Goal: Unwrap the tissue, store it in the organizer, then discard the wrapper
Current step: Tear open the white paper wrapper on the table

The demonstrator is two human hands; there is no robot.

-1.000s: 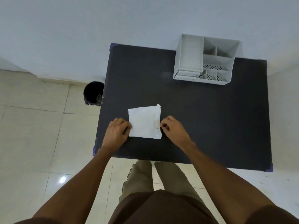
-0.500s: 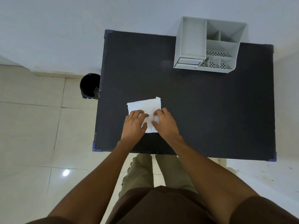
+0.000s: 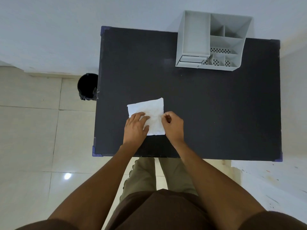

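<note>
White crumpled tissue sheet lies pinned under the flat, open left hand while the right hand fingers pinch its edge, probably mid-unwrapping; folding likely next.

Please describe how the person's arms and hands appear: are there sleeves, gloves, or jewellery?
Both arms are bare from the wrist up to short dark brown sleeves at the bottom of the picture. The left hand and the right hand wear no gloves. No watch, ring or bracelet is visible on either one.
</note>
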